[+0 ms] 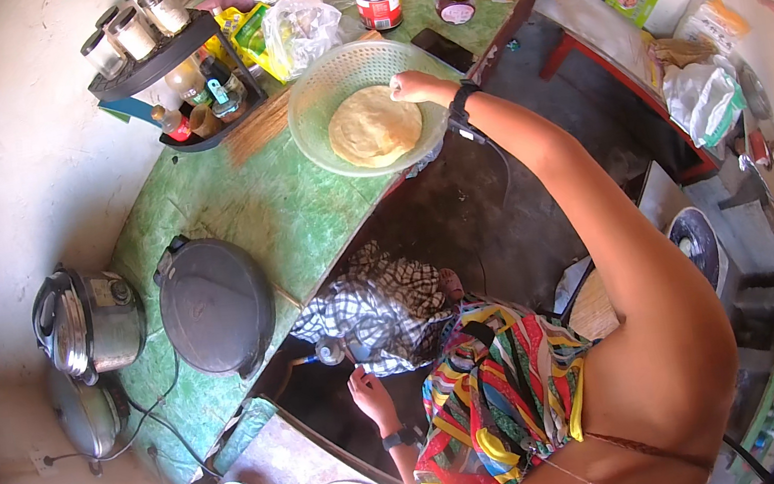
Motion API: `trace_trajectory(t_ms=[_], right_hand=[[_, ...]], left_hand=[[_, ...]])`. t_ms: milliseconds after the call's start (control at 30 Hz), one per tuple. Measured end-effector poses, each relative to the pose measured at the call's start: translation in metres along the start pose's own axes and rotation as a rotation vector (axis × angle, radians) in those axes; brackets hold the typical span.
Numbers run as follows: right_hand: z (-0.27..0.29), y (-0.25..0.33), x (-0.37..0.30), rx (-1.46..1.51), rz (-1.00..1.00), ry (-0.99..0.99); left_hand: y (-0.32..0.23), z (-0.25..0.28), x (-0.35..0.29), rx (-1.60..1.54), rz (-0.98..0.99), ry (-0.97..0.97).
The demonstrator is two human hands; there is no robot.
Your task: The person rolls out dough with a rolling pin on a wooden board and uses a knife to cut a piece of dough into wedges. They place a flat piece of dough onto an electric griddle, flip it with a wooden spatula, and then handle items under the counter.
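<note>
A pale green perforated colander (307, 118) stands on the green counter with round flatbread (374, 127) lying in it. My right hand (420, 88) reaches in over the colander's right side, at the bread's far edge. Its fingers are curled closed, and whatever lies inside them is hidden. Low by the counter's front, my left hand (374, 401) hangs with loosely bent fingers and seems to hold nothing. Just beyond its fingertips is a grey gas regulator (329, 350), beside a black-and-white checked cloth (389, 318).
A dark round electric pan (216, 305) and a pressure cooker (93, 319) stand on the counter's left. A black rack (148, 77) holds jars and bottles. Behind the colander are a phone (443, 49), a yellow-lidded jar (455, 3) and plastic bags (301, 33).
</note>
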State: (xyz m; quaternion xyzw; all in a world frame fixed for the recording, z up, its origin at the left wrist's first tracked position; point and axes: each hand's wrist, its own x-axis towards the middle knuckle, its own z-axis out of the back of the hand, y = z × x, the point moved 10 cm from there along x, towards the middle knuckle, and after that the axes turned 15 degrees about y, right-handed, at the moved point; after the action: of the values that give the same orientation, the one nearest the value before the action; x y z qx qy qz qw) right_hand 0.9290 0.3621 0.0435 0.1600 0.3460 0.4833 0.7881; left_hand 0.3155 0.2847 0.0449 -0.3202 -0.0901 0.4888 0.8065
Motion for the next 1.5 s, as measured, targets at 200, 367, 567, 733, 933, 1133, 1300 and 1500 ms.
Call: trace_trajectory(t_ms=[200,367,567,733,933,1133,1300,1500], right_hand=[[-0.032,0.064,-0.032,-0.421,0.122,0.293],[-0.063,0.08,-0.042,-0.809,0.329,0.269],[-0.082,0.091,-0.051,-0.868,0.51,0.132],[-0.075,0.105,-0.058,-0.921,0.557,-0.054],[-0.043,0.099,-0.058,-0.856,0.531,-0.265],[0.063,0.116,-0.068,-0.619,0.439,-0.449],[0.13,0.141,-0.091,-0.574,0.297,-0.483],[0.208,0.126,-0.223,-0.475,0.12,-0.721]], left_hand=[[-0.024,-0.009,0.007,-0.047,0.134,-0.038],[-0.033,-0.017,0.007,-0.011,0.169,-0.055],[-0.034,-0.019,0.019,-0.023,0.151,-0.081],[-0.05,-0.019,0.017,-0.015,0.096,-0.127],[-0.053,-0.031,0.022,0.006,0.044,-0.075],[-0.043,-0.028,0.028,-0.073,0.097,-0.008],[-0.029,-0.019,0.027,0.03,0.029,0.017],[-0.015,-0.019,0.067,0.015,-0.178,0.184]])
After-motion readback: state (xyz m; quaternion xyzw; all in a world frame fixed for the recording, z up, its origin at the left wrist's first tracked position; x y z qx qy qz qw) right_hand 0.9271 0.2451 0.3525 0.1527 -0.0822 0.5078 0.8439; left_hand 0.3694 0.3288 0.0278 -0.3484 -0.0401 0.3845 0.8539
